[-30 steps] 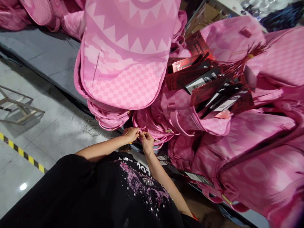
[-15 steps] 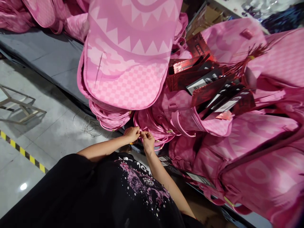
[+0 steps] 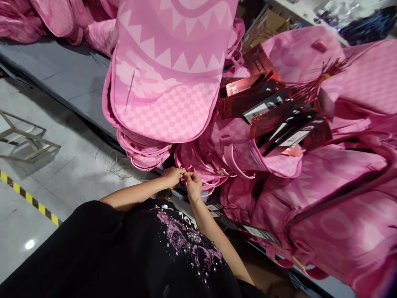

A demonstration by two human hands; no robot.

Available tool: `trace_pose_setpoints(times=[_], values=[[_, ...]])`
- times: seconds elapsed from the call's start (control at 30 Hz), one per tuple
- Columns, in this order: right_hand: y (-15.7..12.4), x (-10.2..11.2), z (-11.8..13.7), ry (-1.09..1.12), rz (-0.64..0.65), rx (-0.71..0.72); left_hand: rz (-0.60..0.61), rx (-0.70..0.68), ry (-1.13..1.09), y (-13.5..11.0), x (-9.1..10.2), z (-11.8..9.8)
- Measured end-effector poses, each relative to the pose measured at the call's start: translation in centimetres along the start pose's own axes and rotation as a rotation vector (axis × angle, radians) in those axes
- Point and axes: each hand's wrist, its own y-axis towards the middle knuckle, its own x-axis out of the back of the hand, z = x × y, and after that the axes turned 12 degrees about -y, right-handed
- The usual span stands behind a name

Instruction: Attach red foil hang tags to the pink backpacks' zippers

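My left hand [image 3: 172,176] and my right hand [image 3: 192,183] meet at the table's near edge, fingertips pinched close together. What they pinch is too small to make out; a bit of pink or red shows between them. Just beyond them lies a pink backpack [image 3: 211,159] with straps and gold zip pulls. To the left, a large pink backpack [image 3: 167,99] with a tooth pattern and checks lies on top of others. A bunch of red and black hang tags [image 3: 279,111] with red cords rests on the backpacks at the right.
More pink backpacks [image 3: 338,223] crowd the right side, and others [image 3: 56,16] lie at the far left on the grey table [image 3: 62,70]. A metal-framed stool [image 3: 27,136] stands on the tiled floor near yellow-black tape [image 3: 31,198]. A cardboard box [image 3: 268,27] sits behind.
Both hands stay almost in place, with only a slight shift of the left fingers. The backpacks and tags look the same.
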Motion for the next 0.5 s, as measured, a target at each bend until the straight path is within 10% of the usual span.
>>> trace_pose_setpoints(times=[0.5], values=[[-0.37, -0.04, 0.53, 0.023, -0.013, -0.021, -0.001, -0.011, 0.059, -0.03, 0.0, -0.36]])
